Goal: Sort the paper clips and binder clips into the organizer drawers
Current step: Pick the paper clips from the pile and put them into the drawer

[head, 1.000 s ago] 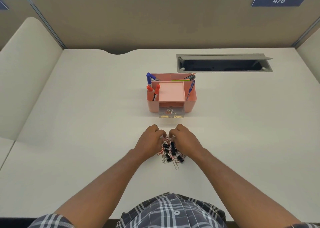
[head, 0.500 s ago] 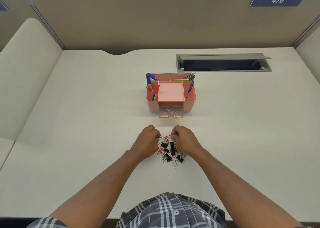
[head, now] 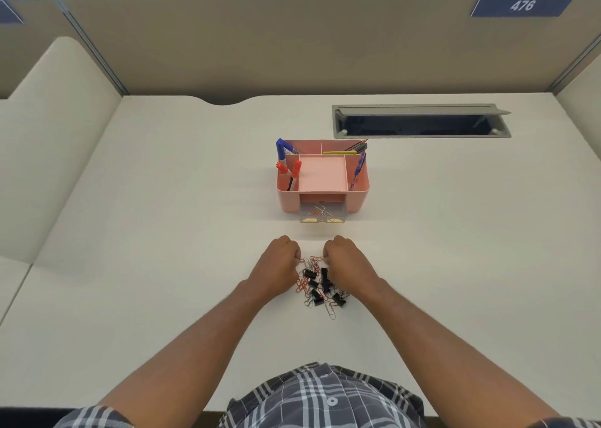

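Note:
A tangled pile of red and silver paper clips [head: 311, 262] mixed with black binder clips [head: 316, 294] lies on the white desk. My left hand [head: 275, 267] and my right hand [head: 348, 265] sit on either side of the pile's far end, fingers curled, each pinching paper clips at the top of the tangle. Beyond them stands a pink desk organizer [head: 322, 175]. Its clear lower drawer [head: 322, 214] is pulled out and holds a few paper clips.
Markers and pens stand in the organizer's side compartments [head: 287, 167]. A grey cable hatch [head: 421, 120] is set open into the desk at the back right. Beige partition walls enclose the desk, and a low cream panel runs along the left.
Both hands have drawn slightly apart and moved a little away from me, stretching the paper clips between them at the top of the pile.

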`<state>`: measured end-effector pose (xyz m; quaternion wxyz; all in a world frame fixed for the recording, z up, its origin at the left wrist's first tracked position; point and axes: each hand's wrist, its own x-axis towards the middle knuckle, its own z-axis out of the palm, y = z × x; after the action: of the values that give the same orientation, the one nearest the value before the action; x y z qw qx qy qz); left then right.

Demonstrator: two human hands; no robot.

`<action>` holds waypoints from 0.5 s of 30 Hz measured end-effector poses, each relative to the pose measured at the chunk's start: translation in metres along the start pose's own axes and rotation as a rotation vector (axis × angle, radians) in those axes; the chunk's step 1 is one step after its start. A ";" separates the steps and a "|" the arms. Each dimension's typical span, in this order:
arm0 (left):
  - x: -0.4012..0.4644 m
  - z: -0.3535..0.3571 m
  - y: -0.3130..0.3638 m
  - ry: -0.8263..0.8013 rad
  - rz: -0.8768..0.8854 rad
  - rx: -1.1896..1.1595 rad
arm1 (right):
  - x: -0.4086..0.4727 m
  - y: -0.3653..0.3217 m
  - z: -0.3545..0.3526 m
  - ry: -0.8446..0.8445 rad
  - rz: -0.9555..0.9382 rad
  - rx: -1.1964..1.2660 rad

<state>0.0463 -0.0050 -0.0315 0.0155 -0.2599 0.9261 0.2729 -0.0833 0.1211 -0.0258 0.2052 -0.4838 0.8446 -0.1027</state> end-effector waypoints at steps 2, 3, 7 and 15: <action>-0.001 -0.001 0.000 0.015 -0.050 -0.044 | -0.001 0.002 -0.002 0.004 0.037 0.053; -0.002 -0.001 -0.001 0.028 -0.080 -0.076 | -0.002 0.003 -0.003 0.010 0.067 0.104; -0.004 -0.005 -0.003 0.125 -0.143 -0.173 | -0.003 0.007 -0.020 0.110 0.103 0.265; 0.014 -0.045 0.033 0.434 0.112 -0.274 | 0.010 -0.003 -0.072 0.453 -0.034 0.361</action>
<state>0.0236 -0.0112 0.0206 -0.2341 -0.2604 0.8751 0.3342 -0.1177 0.1096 0.0376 0.0924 -0.4184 0.8286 -0.3603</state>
